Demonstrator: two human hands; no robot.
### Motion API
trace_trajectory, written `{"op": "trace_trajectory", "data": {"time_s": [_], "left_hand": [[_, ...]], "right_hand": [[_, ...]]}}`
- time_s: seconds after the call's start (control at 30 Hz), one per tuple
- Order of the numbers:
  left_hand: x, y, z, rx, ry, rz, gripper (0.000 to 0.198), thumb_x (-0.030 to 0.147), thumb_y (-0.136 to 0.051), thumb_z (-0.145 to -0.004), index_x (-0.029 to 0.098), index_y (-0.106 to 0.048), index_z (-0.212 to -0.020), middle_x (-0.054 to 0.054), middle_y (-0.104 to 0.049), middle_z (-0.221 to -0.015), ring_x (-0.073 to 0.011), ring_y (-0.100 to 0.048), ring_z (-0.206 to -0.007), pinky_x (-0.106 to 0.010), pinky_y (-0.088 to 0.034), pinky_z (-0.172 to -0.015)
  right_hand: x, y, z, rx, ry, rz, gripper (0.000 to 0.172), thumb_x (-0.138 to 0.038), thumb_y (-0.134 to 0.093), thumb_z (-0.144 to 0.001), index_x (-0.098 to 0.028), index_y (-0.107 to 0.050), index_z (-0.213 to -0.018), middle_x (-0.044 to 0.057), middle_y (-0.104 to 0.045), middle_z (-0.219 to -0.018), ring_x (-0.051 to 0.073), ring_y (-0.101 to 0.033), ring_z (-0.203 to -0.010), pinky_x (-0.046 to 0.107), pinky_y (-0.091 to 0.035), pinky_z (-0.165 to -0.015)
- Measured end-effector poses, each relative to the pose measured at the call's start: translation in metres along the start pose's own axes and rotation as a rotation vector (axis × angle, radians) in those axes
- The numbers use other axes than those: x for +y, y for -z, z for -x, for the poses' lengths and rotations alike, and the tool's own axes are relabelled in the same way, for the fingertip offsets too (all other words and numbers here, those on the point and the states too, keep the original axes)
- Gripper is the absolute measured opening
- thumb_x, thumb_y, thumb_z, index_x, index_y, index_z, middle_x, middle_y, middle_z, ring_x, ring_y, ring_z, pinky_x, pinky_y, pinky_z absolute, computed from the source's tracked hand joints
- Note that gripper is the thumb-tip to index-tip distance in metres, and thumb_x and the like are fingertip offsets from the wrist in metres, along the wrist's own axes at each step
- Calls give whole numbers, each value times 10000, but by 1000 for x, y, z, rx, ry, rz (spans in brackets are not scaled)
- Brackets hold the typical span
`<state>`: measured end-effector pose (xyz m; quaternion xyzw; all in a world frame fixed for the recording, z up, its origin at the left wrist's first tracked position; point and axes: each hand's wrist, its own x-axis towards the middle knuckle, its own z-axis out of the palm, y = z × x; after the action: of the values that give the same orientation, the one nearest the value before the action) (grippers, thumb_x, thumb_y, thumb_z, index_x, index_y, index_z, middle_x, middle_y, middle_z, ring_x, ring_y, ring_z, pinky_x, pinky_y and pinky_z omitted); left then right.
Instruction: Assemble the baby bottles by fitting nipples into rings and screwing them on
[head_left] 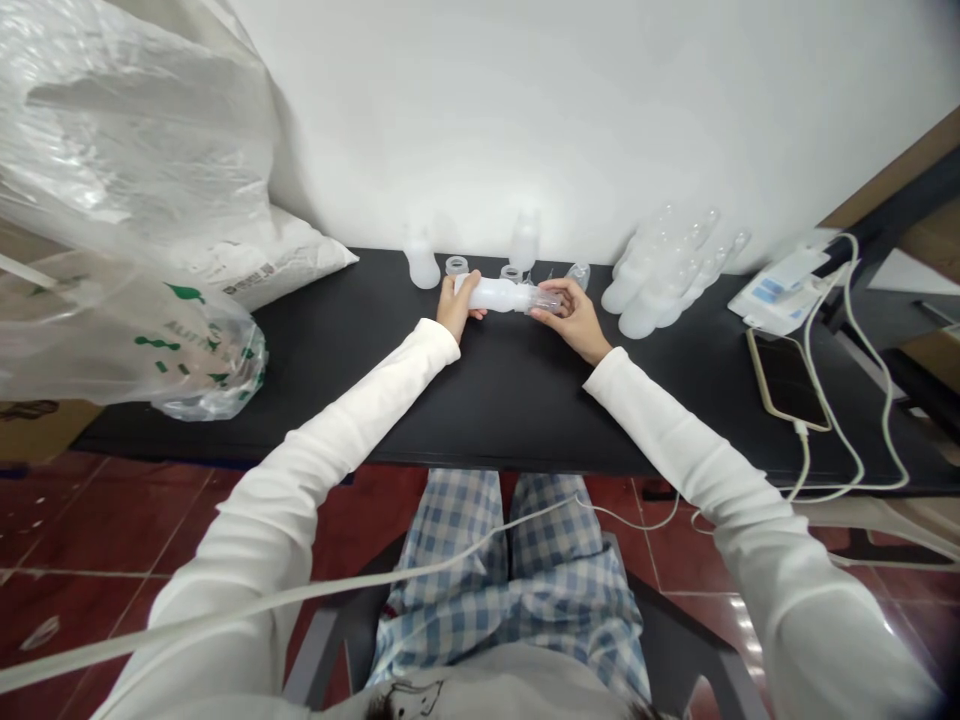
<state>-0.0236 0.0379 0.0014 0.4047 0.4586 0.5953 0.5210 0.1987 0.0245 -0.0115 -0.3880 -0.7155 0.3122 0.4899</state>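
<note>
Bottle (491, 294), translucent white, lies sideways over the black table (465, 400) near its far edge, gripped at one end by the left hand (459, 305); the right hand (576, 318) pinches the clear cap (541, 299) at its other end. Pressed together off-line, I'd say, the cap could skew or the smooth plastic slip. A stray knuckle might tip the clear containers (456, 268) just behind, and a wide right elbow could topple the clustered bottles (645, 290). A smartphone (787, 375) rests toward the table's right end; a plastic bag (135, 330) crowds the left. White wall (480, 120) behind, red tiles (375, 530) below.
</note>
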Motion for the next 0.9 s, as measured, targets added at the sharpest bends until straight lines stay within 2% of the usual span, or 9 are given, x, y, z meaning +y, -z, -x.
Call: {"op": "trace_trajectory", "data": {"time_s": [0.13, 0.27, 0.37, 0.53, 0.67, 0.8, 0.9], "left_hand": [[0, 1, 0, -73, 26, -42, 542, 573, -795, -786, 196, -520, -1061, 12, -635, -715, -109, -608, -490, -211, -444, -448], [-1, 4, -2, -105, 37, -93, 559, 632, -768, -786, 186, -549, -1043, 18, -606, -623, -118, -589, -433, -211, -413, -411], [-3, 6, -3, -109, 30, -125, 565, 673, -743, -788, 186, -565, -1012, 24, -589, -579, -115, -570, -403, -211, -386, -390], [2, 4, -1, -147, 59, -127, 585, 704, -704, -809, 178, -558, -1017, 13, -607, -588, -108, -549, -379, -211, -351, -372], [7, 2, 5, -193, 58, -179, 550, 677, -678, -851, 188, -550, -1067, 15, -625, -600, -97, -535, -380, -191, -332, -369], [10, 2, 8, -248, 32, -200, 476, 615, -694, -872, 206, -543, -1065, 28, -618, -590, -87, -526, -392, -171, -312, -364], [11, 1, 11, -271, 5, -194, 434, 568, -712, -874, 208, -548, -1053, 24, -616, -592, -86, -521, -402, -171, -310, -365]], "right_hand": [[-3, -1, 2, -8, 73, 139, 634, -708, -741, -770, -250, -583, -1178, 91, -642, -1254, 253, -643, -1128, 436, -593, -933], [-7, -2, 5, 39, 139, 224, 587, -703, -714, -805, -242, -602, -1151, 92, -655, -1228, 264, -634, -1178, 455, -568, -989], [-11, -2, 6, 59, 149, 211, 605, -723, -728, -775, -234, -624, -1115, 93, -675, -1202, 269, -647, -1167, 454, -578, -974], [-10, -2, 5, 104, 79, 87, 643, -734, -770, -715, -229, -659, -1098, 74, -708, -1152, 240, -690, -1058, 425, -611, -914], [-5, -2, 1, 145, -33, -37, 644, -778, -738, -711, -236, -653, -1047, 40, -723, -971, 173, -694, -765, 355, -625, -687], [-4, -2, -2, 134, -135, -131, 630, -826, -699, -704, -248, -618, -941, -35, -629, -648, 118, -585, -501, 273, -519, -461], [-4, -1, -2, 110, -178, -129, 608, -841, -646, -749, -246, -568, -848, -50, -571, -563, 97, -501, -417, 252, -431, -383]]}}
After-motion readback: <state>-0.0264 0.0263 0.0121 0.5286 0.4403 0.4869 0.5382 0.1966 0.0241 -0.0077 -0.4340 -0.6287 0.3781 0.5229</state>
